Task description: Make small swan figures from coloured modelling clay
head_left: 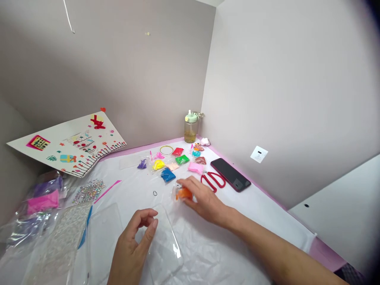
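My right hand (204, 200) grips a small clear packet of orange clay (184, 193) between thumb and fingers, just above the white-covered table. My left hand (133, 243) is loosely curled, with a gap between thumb and forefinger and nothing visible in it. It hovers over a clear plastic case or lid (169, 245), partly hiding it; whether they touch I cannot tell. Beyond lie packets in blue (168, 175), yellow (158, 164), green (182, 159), red (177, 151), purple (142, 164) and pink (196, 168). A small dark ring (154, 193) lies between my hands and the packets.
Red-handled scissors (213, 183) and a black phone (230, 174) lie right. A bottle (190, 128) stands in the corner. At left are a decorated card (71, 144), shiny beads (89, 190), a pink strip (107, 191), another clear case (103, 233) and plastic bags (53, 241).
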Demonstrator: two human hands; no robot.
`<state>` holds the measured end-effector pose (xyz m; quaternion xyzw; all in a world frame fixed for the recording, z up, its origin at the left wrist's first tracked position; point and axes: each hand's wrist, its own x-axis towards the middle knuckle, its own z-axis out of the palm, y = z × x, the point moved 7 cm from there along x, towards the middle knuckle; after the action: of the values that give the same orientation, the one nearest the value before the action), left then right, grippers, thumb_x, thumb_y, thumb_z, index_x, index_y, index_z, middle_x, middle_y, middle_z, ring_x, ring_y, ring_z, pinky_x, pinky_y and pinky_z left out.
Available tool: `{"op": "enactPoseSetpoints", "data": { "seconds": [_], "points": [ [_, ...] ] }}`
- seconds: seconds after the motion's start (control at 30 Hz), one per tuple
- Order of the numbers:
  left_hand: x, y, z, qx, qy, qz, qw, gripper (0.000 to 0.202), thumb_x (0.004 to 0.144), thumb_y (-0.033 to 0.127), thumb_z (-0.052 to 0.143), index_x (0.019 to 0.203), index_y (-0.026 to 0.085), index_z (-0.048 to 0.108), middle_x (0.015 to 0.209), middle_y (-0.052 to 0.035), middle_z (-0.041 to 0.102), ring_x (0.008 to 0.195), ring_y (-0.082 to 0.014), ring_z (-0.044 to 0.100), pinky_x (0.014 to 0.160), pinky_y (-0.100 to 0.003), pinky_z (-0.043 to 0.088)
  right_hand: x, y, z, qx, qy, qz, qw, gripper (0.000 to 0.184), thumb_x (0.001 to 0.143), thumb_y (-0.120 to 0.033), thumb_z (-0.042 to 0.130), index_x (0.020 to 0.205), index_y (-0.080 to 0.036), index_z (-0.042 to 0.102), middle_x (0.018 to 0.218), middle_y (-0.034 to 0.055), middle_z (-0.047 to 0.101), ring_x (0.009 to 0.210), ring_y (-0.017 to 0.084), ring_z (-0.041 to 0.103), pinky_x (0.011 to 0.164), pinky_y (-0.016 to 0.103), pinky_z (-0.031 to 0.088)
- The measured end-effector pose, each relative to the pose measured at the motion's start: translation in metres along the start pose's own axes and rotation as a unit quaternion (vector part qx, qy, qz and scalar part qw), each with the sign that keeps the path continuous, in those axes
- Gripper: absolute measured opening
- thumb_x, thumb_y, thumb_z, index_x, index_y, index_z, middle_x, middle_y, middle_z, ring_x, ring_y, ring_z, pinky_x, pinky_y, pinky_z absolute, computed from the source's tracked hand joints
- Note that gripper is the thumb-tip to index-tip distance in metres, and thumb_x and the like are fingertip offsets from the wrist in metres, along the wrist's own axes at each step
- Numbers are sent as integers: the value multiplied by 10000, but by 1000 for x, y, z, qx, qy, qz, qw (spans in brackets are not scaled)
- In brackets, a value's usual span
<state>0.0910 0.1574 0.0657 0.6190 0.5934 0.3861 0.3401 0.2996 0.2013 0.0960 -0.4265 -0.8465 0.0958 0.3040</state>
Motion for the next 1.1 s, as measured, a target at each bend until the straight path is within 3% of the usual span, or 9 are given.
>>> {"op": "enactPoseSetpoints", "data": {
  "seconds": [0.1, 0.2, 0.27, 0.5, 0.6, 0.7, 0.9, 1.0, 1.1],
  "points": [
    [-1, -6, 13, -68, -52, -34, 996, 378, 876, 579, 562, 1044, 247, 623, 1054, -43, 691, 980, -219, 653, 884, -317, 507, -8, -30, 13, 41, -29, -82, 995, 453, 905, -102, 554, 1339, -186, 457, 1110, 102, 598, 983, 201, 611, 804, 319, 544],
    [-2, -4, 23, -119, -92, -43, 988, 328, 888, 540, 575, 993, 231, 607, 986, -40, 685, 941, -206, 649, 859, -306, 506, -14, -44, 20, 46, -45, -104, 992, 421, 919, -115, 549, 1329, -170, 472, 1093, 109, 602, 962, 195, 605, 782, 301, 540],
    [-3, -4, 24, -136, -88, -46, 986, 303, 887, 521, 588, 952, 225, 586, 888, -22, 669, 848, -186, 640, 802, -288, 506, -15, -48, 22, 49, -58, -108, 991, 410, 919, -123, 553, 1321, -169, 484, 1085, 109, 604, 960, 195, 601, 786, 301, 538],
    [0, -7, 18, -185, -57, -28, 981, 280, 906, 499, 592, 873, 232, 516, 741, 22, 610, 740, -152, 600, 724, -244, 494, -14, -40, 23, 75, -46, -86, 992, 448, 944, -255, 609, 1354, -163, 455, 1148, 125, 610, 1027, 211, 595, 853, 338, 537],
    [1, -9, 16, -209, -37, -20, 977, 266, 900, 482, 612, 864, 235, 520, 765, 24, 617, 759, -149, 612, 741, -240, 504, -13, -29, 25, 103, -43, -42, 993, 509, 921, -300, 662, 1366, -177, 448, 1133, 105, 615, 935, 189, 607, 830, 338, 540],
    [2, -10, 13, -183, -24, -6, 983, 225, 905, 451, 605, 849, 236, 565, 780, 17, 634, 779, -152, 621, 750, -235, 507, -13, -26, 25, 164, -37, -21, 985, 419, 909, -336, 685, 1273, -196, 531, 1056, 62, 603, 816, 142, 594, 771, 289, 534],
    [1, -10, 5, -66, 16, 72, 995, 222, 903, 416, 574, 853, 257, 719, 1042, -28, 680, 1017, -189, 638, 904, -262, 512, -13, -29, 21, 212, -11, -23, 977, 328, 888, -343, 714, 1150, -188, 595, 968, 30, 559, 780, 125, 559, 742, 262, 503],
    [2, -18, 6, -59, 23, 51, 997, 278, 876, 471, 601, 1025, 280, 739, 1190, -33, 673, 1102, -207, 642, 971, -301, 524, -13, -28, 21, 218, -9, -4, 976, 283, 869, -328, 737, 1072, -194, 593, 924, 11, 550, 760, 122, 548, 727, 257, 485],
    [3, -25, 13, -84, -8, 13, 996, 383, 830, 531, 638, 1115, 294, 732, 1270, -27, 669, 1143, -220, 649, 985, -315, 538, -13, -25, 23, 233, -20, 24, 972, 298, 840, -307, 766, 1025, -192, 563, 915, 6, 556, 750, 122, 538, 708, 251, 479]
  ]
}}
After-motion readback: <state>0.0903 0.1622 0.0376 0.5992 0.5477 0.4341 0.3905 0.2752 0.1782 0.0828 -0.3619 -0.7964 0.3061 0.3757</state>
